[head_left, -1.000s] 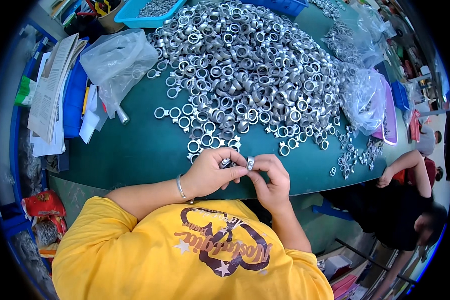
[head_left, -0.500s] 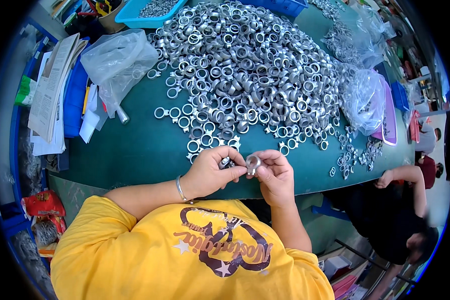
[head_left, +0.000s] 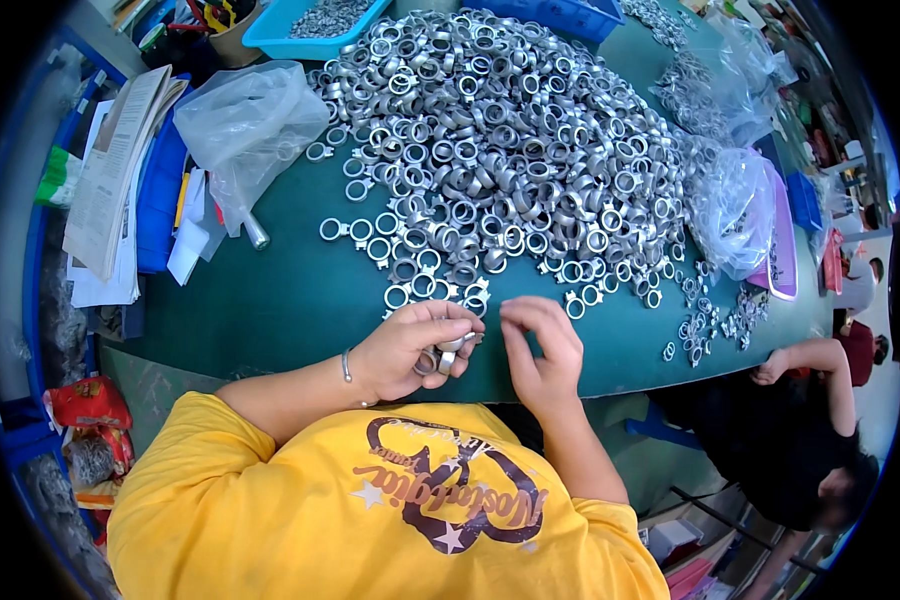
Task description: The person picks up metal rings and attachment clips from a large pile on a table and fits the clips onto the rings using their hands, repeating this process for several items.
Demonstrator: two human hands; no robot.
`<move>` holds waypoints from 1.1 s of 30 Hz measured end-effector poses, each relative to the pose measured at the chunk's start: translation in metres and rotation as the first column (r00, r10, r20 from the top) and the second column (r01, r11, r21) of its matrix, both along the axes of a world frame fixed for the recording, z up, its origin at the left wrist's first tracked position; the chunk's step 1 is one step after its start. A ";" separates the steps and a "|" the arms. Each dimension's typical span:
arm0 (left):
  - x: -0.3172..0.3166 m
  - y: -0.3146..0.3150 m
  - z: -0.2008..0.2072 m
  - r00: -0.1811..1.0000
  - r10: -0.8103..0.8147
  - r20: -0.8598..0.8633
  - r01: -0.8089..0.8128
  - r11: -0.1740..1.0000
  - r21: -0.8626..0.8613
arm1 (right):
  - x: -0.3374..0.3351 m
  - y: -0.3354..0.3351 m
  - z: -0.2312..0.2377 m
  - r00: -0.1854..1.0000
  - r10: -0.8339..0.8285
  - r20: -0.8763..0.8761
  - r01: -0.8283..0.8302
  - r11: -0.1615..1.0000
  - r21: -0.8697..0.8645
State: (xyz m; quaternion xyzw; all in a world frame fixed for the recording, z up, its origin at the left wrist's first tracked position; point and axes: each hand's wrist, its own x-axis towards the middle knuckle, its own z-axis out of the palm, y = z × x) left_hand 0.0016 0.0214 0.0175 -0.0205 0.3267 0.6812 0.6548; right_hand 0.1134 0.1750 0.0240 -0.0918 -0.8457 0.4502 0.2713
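Observation:
My left hand (head_left: 420, 345) is closed around several metal ring clamps (head_left: 427, 362), silvery bands with small lugs. Some show below its fingers, and others are partly hidden in the palm. Just to its right, my right hand (head_left: 545, 350) is raised with bent fingers and the thumb a little apart from them. I see nothing in it. Beyond both hands a large heap of similar ring clamps (head_left: 530, 150) covers the green table (head_left: 270, 310), its loose near edge lying close to my fingertips.
At the left are a clear plastic bag (head_left: 250, 110), newspapers (head_left: 120, 170) and a blue bin (head_left: 160, 190). A light-blue tray (head_left: 300, 45) of small parts stands at the back. Smaller rings (head_left: 700, 325), another bag (head_left: 735, 210) and a purple tray (head_left: 782, 240) lie right, near a person in black (head_left: 770, 430).
The ring clamp that was pinched between both hands has left my right hand; the left now holds a bunch of ring clamps. My hands have drawn apart, and the view has shifted slightly.

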 end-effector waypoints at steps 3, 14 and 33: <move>-0.008 -0.006 0.005 0.996 0.092 0.001 -0.092 0.996 -0.011 | -0.017 -0.007 -0.009 0.951 -0.139 0.277 0.126 0.990 0.066; -0.194 -0.024 0.115 -0.338 0.454 -0.825 -0.732 0.424 0.533 | -0.006 0.003 -0.014 0.929 0.043 0.368 0.181 0.815 -0.551; -0.064 -0.006 0.041 -0.002 0.031 -1.000 -0.106 0.994 0.031 | -0.004 -0.011 -0.004 0.998 -0.059 0.020 0.062 0.975 -0.214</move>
